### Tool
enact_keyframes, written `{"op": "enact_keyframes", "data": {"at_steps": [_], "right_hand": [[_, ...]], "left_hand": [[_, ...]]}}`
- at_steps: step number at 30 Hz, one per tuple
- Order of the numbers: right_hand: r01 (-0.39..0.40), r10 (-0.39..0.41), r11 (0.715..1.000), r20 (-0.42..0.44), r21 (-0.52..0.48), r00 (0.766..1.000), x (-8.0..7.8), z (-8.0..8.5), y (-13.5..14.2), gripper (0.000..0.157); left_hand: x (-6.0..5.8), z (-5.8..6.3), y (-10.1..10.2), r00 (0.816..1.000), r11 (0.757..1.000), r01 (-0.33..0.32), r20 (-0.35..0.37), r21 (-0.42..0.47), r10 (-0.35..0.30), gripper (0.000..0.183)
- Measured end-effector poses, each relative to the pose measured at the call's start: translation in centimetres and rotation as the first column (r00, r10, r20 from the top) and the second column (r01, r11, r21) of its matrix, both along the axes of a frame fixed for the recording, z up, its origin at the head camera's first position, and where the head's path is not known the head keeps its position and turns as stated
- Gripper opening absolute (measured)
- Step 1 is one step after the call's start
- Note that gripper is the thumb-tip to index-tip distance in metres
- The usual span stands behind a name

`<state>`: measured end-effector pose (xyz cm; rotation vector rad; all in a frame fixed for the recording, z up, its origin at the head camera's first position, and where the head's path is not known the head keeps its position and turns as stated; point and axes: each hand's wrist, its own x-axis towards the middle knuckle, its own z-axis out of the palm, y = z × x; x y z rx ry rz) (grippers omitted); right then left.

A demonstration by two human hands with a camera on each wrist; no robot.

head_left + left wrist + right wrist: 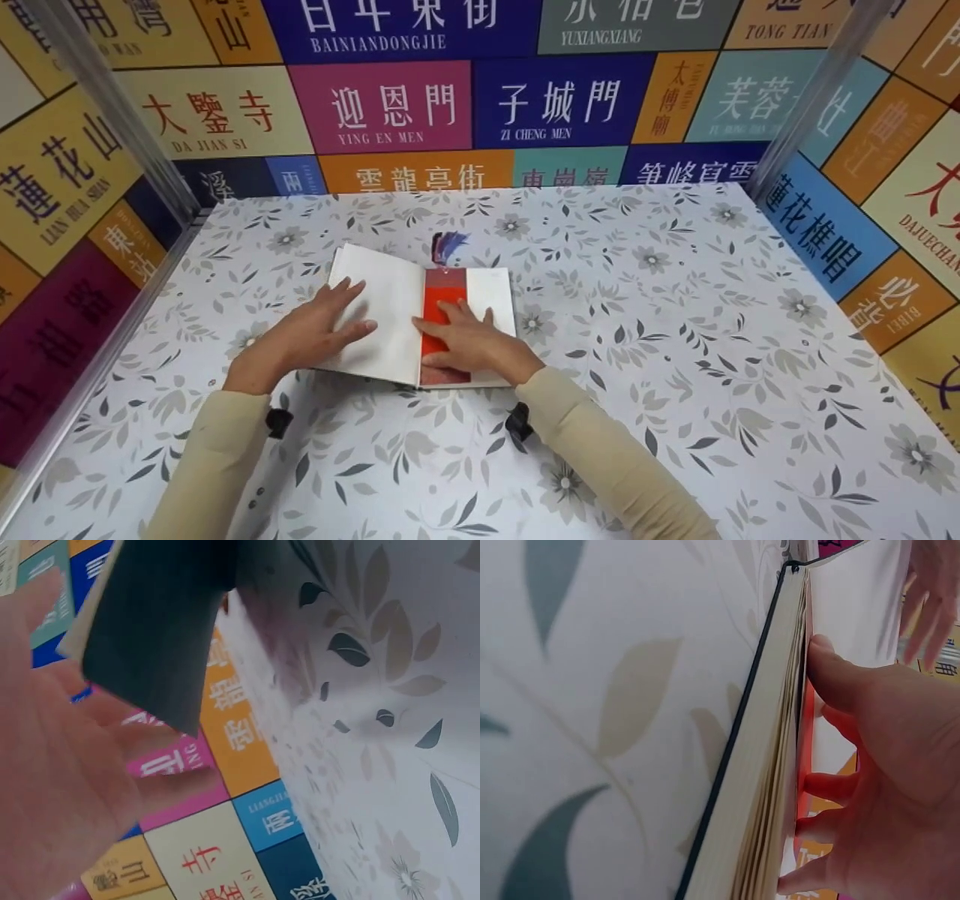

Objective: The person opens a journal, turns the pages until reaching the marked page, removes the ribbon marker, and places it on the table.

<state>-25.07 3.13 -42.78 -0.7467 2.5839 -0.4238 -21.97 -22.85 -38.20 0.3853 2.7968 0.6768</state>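
An open book (pixel 382 307) with blank white pages lies in the middle of the table. Its left side is raised at a slant, and the dark cover (pixel 154 630) shows from beneath in the left wrist view. Along the inner part of the right page lies a red bookmark (pixel 444 296) with a blue-purple tassel (pixel 452 246) beyond the top edge. My right hand (pixel 472 341) rests on the bookmark and page, fingers spread. At the left page my left hand (pixel 307 334) has its fingers extended; whether it touches the page is unclear.
A white cloth with grey flowers and leaves covers the table (pixel 660 322). Panels (pixel 375 109) with coloured blocks of Chinese lettering stand at the back and both sides. A black strap piece (pixel 280 423) sits at the left wrist, another (pixel 518 421) at the right.
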Motion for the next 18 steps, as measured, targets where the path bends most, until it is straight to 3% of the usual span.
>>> {"op": "enact_keyframes", "data": {"at_steps": [6,10,18], "right_hand": [[-0.013,0.013,1.0,0.004,0.024,1.0,0.1,0.2,-0.1,0.066],[-0.019,0.019,0.999,0.001,0.037,1.0,0.0,0.3,-0.2,0.065],[-0.019,0.019,1.0,-0.022,0.021,1.0,-0.1,0.1,0.0,0.066]], "left_hand": [[-1.0,-1.4,0.9,0.996,0.983,-0.008,0.09,-0.182,0.025,0.091],[-1.5,-2.2,1.5,0.991,0.961,0.023,0.133,-0.275,0.014,0.092],[-1.9,-2.8,2.4,0.987,0.933,0.069,0.162,-0.353,-0.012,0.094]]}}
